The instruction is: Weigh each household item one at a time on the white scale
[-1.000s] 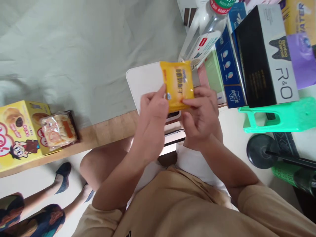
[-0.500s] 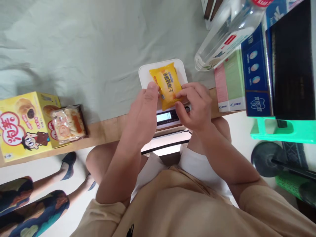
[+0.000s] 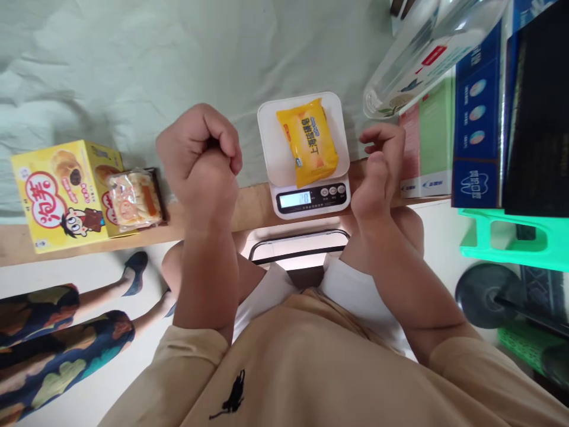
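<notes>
The table (image 3: 111,71) has a pale green cloth. The left hand (image 3: 200,157) is a closed fist, holding nothing. The right hand (image 3: 380,166) is loosely curled, empty. The white kitchen scale (image 3: 271,148) sits between them. The yellow snack packet (image 3: 307,141) lies on it.

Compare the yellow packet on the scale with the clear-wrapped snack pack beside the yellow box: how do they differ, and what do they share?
The yellow packet is opaque, hiding its contents; the clear-wrapped snack pack shows pale pieces inside. The yellow packet lies on the white scale; the snack pack sits on the table against the yellow box. The yellow packet lies between the two hands, the snack pack out to the left of both. Both are small sealed wrappers that no hand touches.
</notes>
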{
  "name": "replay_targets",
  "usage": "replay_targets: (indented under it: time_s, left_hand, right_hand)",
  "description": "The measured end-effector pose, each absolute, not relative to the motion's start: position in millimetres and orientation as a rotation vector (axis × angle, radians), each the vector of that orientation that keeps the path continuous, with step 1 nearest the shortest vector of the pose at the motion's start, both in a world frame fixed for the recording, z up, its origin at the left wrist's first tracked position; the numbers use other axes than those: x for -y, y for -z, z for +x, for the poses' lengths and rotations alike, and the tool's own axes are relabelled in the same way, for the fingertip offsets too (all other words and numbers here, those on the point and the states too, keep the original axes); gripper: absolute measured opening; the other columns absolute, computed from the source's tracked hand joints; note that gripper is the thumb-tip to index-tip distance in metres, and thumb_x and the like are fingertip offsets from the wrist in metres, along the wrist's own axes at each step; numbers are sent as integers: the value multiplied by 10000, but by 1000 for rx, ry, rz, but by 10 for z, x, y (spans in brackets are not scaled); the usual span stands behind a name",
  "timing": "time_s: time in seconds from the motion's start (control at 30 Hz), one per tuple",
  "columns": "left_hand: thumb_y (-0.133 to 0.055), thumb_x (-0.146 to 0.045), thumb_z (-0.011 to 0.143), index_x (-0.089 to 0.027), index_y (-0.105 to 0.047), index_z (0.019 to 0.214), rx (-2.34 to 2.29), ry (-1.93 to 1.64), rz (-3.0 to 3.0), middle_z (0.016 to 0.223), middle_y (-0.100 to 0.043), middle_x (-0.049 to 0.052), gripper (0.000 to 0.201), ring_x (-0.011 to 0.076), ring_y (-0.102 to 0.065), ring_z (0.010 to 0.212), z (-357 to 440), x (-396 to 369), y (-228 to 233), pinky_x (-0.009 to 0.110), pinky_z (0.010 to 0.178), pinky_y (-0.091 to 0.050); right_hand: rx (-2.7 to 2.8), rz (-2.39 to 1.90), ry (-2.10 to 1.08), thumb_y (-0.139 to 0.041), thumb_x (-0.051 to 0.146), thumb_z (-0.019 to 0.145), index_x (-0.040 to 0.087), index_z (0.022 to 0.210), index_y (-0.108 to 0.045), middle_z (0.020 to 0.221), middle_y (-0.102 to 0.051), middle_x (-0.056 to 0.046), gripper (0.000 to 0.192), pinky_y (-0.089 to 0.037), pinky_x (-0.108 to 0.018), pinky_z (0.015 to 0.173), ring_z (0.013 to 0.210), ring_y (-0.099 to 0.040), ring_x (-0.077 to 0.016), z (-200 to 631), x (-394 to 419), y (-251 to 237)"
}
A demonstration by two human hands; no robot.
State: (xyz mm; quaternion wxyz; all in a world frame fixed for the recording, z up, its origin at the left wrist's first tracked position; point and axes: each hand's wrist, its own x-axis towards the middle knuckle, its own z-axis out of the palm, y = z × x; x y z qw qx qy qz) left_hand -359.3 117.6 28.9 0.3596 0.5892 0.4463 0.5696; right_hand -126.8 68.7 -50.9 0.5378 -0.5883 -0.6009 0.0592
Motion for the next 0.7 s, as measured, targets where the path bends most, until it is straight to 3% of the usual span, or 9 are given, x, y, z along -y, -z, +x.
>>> replay_targets:
  time_s: [0.1, 0.2, 0.33, 0.4, 0.53, 0.7]
  left_hand:
    - [-574, -317, 1026, -241, -542, 669, -1129, -1505, 1539, 551, -371, -40, 367, 66, -317, 492, -3552, -1162, -327, 349, 506, -174]
    - [-389, -281, 1129, -255, -592, 800, -1229, -1502, 1572, 561, -369, -61, 388, 44, -389, 483, -3518, -1146, -378, 302, 464, -266]
    - [-540, -180, 1041, -282, -634, 1015, -1283, -1372, 1568, 813, -612, -125, 141, 32, -479, 578, -3526, -1170, -352, 193, 516, -488]
    - [-605, -123, 952, -270, -668, 926, -1210, -1312, 1546, 826, -625, -85, 162, 63, -520, 620, -3533, -1204, -287, 255, 573, -510]
    - [-601, -111, 897, -253, -662, 744, -1090, -1273, 1520, 516, -487, -40, 217, 140, -416, 483, -3476, -1241, -181, 363, 563, -384]
    - [-562, -93, 895, -264, -694, 742, -1015, -1347, 1384, 579, -592, -27, 265, 159, -421, 507, -3362, -1224, -217, 374, 605, -361]
  right_hand:
    - [1412, -1409, -139, -326, 683, 1097, 322, 1238, -600, 1143, -648, -67, 475, -601, -441, 915, 1079, -671, -228, -1276, -685, 520]
    - [1450, -1364, -136, -337, 673, 1099, 310, 1226, -592, 1127, -650, -65, 461, -606, -442, 953, 1074, -666, -220, -1308, -703, 510]
    - [1476, -1374, -109, -305, 666, 1099, 304, 1220, -570, 1113, -647, -66, 464, -611, -466, 962, 1075, -672, -229, -1345, -707, 455]
    - [1503, -1440, -93, -305, 672, 1093, 297, 1212, -573, 1122, -655, -73, 476, -608, -476, 972, 1089, -673, -237, -1348, -683, 413]
    - [1597, -1572, -109, -377, 606, 1080, 269, 1071, -612, 1051, -659, -75, 411, -586, -495, 983, 1044, -656, -247, -1332, -621, 335]
    - [1677, -1828, -206, -458, 482, 1071, 263, 1050, -645, 1086, -688, -87, 289, -549, -522, 1109, 1143, -644, -261, -1362, -598, 158]
